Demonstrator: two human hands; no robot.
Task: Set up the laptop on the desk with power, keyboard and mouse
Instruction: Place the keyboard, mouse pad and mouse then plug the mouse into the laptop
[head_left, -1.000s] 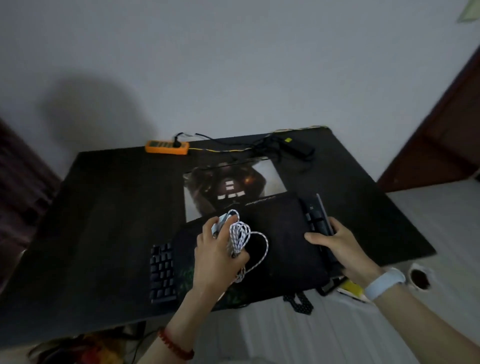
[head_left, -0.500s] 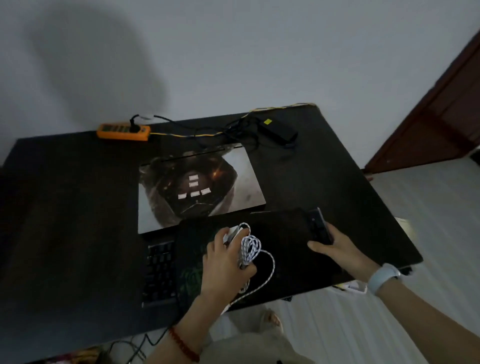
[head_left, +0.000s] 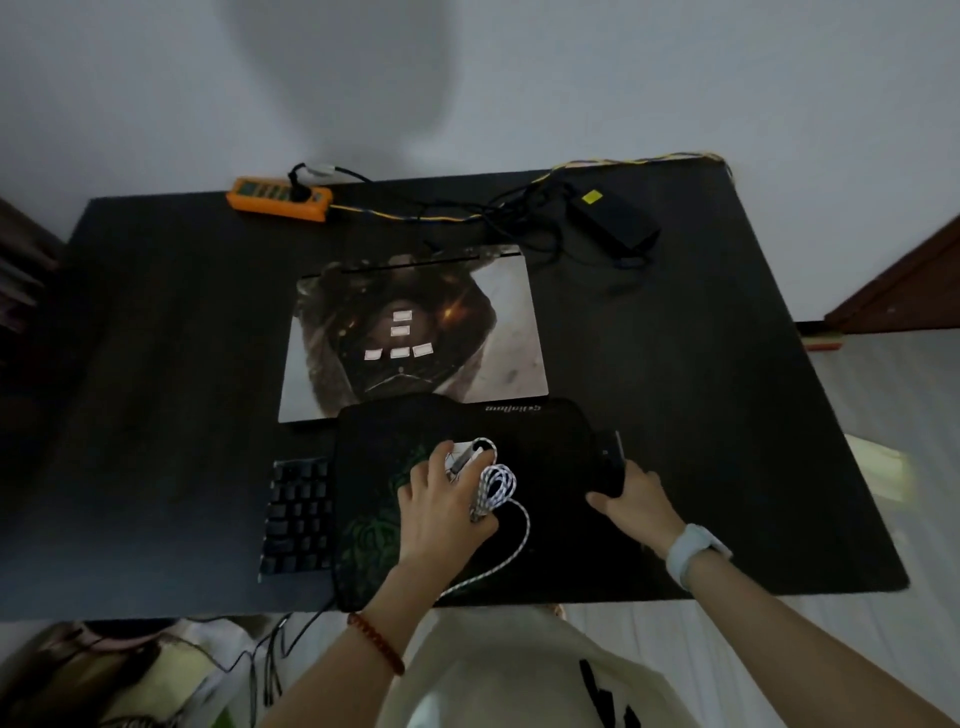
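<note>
1. I see the laptop (head_left: 415, 332) lying closed and flat near the middle of the black desk (head_left: 156, 364), its lid covered in a dark helmeted-figure print.
2. A black mouse pad (head_left: 545, 441) lies just in front of the laptop, its far edge overlapping the laptop's near edge. It covers most of the keyboard (head_left: 298, 514); only the keyboard's left end and a bit of its right end show.
3. Left hand (head_left: 441, 509) rests on the pad, fingers curled down around a pale mouse (head_left: 467, 452) together with its bundled white braided cable (head_left: 496, 488); one loop trails toward the desk's near edge.
4. Right hand (head_left: 636, 501) is at the pad's right edge, fingers wrapped over the keyboard's exposed right end, thumb out to the left on the pad.
5. The power brick (head_left: 615, 221) sits at the far right behind the laptop, amid tangled cords.
6. An orange power strip (head_left: 280, 200) lies at the far left edge, one plug in it.
</note>
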